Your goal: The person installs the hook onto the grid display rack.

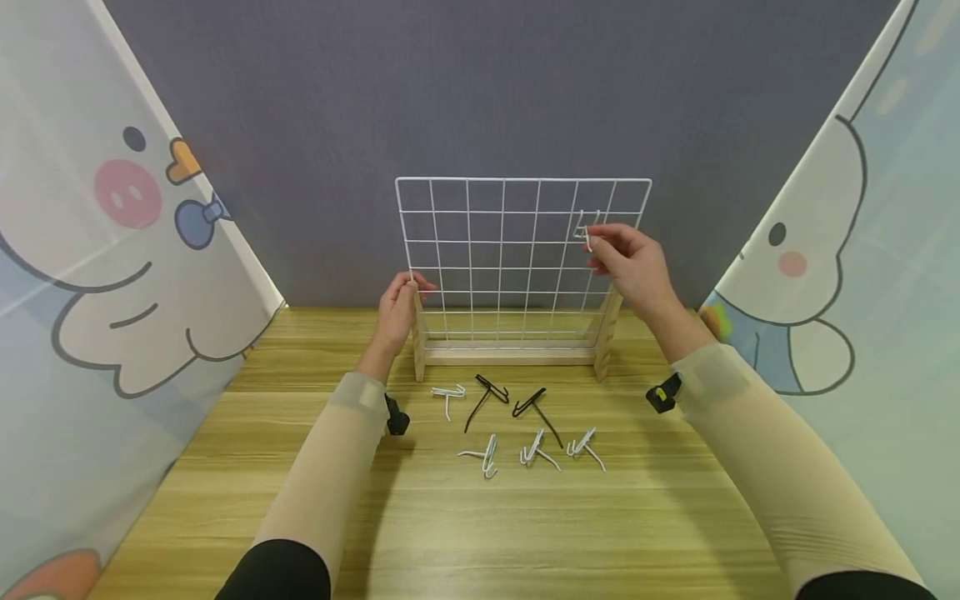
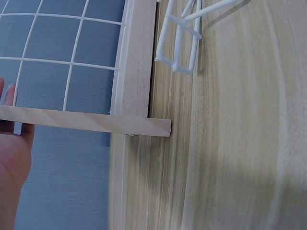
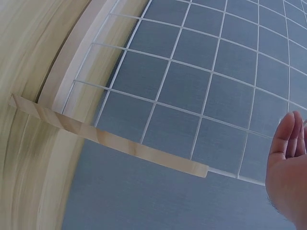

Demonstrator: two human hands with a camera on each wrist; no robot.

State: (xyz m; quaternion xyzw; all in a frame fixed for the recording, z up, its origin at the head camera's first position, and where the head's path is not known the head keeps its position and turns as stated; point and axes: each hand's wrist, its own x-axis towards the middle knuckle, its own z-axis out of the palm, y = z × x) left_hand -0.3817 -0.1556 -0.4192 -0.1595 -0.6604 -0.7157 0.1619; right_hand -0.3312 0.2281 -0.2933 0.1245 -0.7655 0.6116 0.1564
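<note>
A white wire grid (image 1: pixel 521 212) stands upright in a wooden base (image 1: pixel 510 357) with side posts. At its upper right, my right hand (image 1: pixel 633 265) pinches a white wire hook (image 1: pixel 587 239), which lies against the grid wires. Whether the hook is seated on a wire cannot be made out. My left hand (image 1: pixel 396 317) grips the left side of the rack near the top of the wooden post (image 2: pixel 86 120). In the right wrist view the right hand (image 3: pixel 288 177) shows at the right edge, its hook mostly hidden.
Before the rack lie white hooks (image 1: pixel 536 450) and two black hooks (image 1: pixel 489 392) on the wood-grain table (image 1: pixel 585 533). A grey panel (image 1: pixel 337 167) rises behind the rack. Cartoon-printed sheets (image 1: pixel 75 333) flank the table on both sides.
</note>
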